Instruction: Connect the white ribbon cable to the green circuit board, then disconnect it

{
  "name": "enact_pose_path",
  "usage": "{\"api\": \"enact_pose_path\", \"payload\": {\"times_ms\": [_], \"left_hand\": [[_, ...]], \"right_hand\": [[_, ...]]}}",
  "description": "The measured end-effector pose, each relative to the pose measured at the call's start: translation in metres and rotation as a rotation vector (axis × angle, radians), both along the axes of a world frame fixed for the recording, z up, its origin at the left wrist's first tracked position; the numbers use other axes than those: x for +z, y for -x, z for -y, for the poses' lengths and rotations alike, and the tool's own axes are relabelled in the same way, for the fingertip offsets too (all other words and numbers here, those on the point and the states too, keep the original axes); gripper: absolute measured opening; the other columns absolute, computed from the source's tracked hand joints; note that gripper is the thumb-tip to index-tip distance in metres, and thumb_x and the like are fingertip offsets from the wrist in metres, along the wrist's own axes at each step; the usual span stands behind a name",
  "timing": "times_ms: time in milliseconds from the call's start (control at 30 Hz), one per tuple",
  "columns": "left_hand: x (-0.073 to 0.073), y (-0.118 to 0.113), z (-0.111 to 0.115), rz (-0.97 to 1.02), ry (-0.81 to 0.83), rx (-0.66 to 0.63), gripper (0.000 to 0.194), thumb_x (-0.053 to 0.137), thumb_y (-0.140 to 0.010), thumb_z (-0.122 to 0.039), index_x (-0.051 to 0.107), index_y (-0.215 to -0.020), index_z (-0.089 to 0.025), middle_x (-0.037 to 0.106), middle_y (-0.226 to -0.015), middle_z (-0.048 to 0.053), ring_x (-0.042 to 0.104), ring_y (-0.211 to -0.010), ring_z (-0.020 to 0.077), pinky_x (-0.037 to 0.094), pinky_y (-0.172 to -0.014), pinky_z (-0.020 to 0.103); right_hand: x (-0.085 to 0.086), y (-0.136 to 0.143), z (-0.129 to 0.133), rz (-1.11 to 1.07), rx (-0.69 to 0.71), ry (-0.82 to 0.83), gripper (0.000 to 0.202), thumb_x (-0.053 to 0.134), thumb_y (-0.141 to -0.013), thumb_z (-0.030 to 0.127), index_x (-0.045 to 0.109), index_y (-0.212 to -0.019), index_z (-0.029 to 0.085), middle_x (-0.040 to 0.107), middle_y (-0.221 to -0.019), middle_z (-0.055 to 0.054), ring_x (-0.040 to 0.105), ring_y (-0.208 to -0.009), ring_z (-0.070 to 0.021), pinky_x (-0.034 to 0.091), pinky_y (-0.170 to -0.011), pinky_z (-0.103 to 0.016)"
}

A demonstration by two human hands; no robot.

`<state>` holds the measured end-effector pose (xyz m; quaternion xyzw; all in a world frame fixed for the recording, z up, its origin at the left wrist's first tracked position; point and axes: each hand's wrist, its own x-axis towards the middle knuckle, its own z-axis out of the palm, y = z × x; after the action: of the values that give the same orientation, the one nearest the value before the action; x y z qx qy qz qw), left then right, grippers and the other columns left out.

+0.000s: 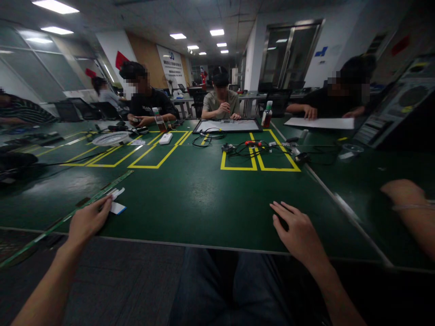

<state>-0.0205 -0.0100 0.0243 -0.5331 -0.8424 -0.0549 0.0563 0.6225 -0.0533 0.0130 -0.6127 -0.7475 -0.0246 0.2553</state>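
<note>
At the near edge of the bench (200,194), the left hand (89,221) is narrow, with thumb and fingertips closed on a crumpled white slip (117,193). A white card with a blue edge (118,208) lies just beside those fingertips. The right hand (299,231) is open, palm down with fingers spread, holding nothing visible; contact with the bench cannot be determined. Further right, another person's forearm (409,203) wears a thin band.

Left of the card, a green strip (102,193) runs diagonally past the near edge. Beyond, yellow tape outlines (277,170) mark the surface. Black cables (238,151) and a red-handled item (253,143) lie over the right-hand outlines; a white box (166,138) and a round white slatted cover (111,138) stand to the left.

Farther off, a black-framed panel (227,126) lies before a seated person (220,97), between two bottles (267,114) of reddish-brown liquid. At far right, a person in black (343,97) touches a white sheet (319,122).
</note>
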Motion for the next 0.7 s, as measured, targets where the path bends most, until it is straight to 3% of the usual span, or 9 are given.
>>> {"api": "enact_pose_path", "payload": {"times_ms": [100,200,267,367,500,700], "left_hand": [[-0.004,-0.007,-0.001,0.092,0.081,0.003,0.075,0.021,-0.106,-0.061,0.054,-0.155,-0.015,0.065,-0.145,0.017,0.065,-0.126,0.0397,0.053,-0.098,0.044],[-0.013,-0.018,-0.004,0.057,0.08,-0.127,0.073,0.019,-0.108,-0.051,0.048,-0.156,-0.004,0.044,-0.165,0.019,0.033,-0.157,0.0392,0.033,-0.123,0.05],[-0.019,-0.028,-0.006,0.027,0.081,-0.194,0.07,0.018,-0.109,-0.043,0.044,-0.157,0.001,0.036,-0.168,0.019,0.015,-0.163,0.0358,0.019,-0.129,0.052],[-0.025,-0.053,-0.01,0.067,0.1,-0.304,0.067,0.019,-0.11,-0.039,0.036,-0.161,0.0,0.031,-0.17,0.019,0.014,-0.163,0.0348,0.016,-0.13,0.055],[-0.026,-0.106,-0.012,0.139,0.084,-0.532,0.069,0.019,-0.109,-0.042,0.029,-0.166,-0.004,0.026,-0.172,0.018,0.015,-0.163,0.0331,0.018,-0.13,0.057],[-0.02,-0.215,0.009,0.181,0.018,-0.884,0.062,0.022,-0.111,-0.04,0.024,-0.17,-0.018,0.026,-0.174,0.008,0.018,-0.163,0.0237,0.017,-0.134,0.049]], "right_hand": [[0.0,0.0,0.0,-0.004,0.004,-0.003,0.041,0.048,-0.103,0.033,0.068,-0.138,0.026,0.07,-0.141,-0.007,0.06,-0.136,-0.0291,0.051,-0.108,-0.055],[-0.002,0.0,0.0,-0.005,-0.001,-0.01,0.041,0.049,-0.103,0.033,0.068,-0.139,0.026,0.07,-0.141,-0.007,0.06,-0.136,-0.0292,0.05,-0.108,-0.056],[-0.003,-0.001,-0.001,-0.002,-0.001,-0.012,0.041,0.049,-0.103,0.034,0.067,-0.139,0.026,0.07,-0.142,-0.007,0.06,-0.136,-0.0289,0.05,-0.108,-0.055],[-0.004,-0.001,-0.001,-0.002,0.005,-0.016,0.041,0.049,-0.103,0.034,0.068,-0.138,0.027,0.07,-0.141,-0.007,0.06,-0.136,-0.0292,0.051,-0.108,-0.055],[-0.005,-0.002,-0.001,-0.001,-0.001,-0.009,0.04,0.049,-0.103,0.034,0.068,-0.138,0.027,0.069,-0.142,-0.006,0.06,-0.137,-0.0286,0.051,-0.107,-0.054],[-0.006,-0.003,-0.002,-0.002,0.0,-0.008,0.041,0.049,-0.103,0.034,0.067,-0.139,0.026,0.069,-0.142,-0.005,0.059,-0.137,-0.0283,0.051,-0.108,-0.054]]}}
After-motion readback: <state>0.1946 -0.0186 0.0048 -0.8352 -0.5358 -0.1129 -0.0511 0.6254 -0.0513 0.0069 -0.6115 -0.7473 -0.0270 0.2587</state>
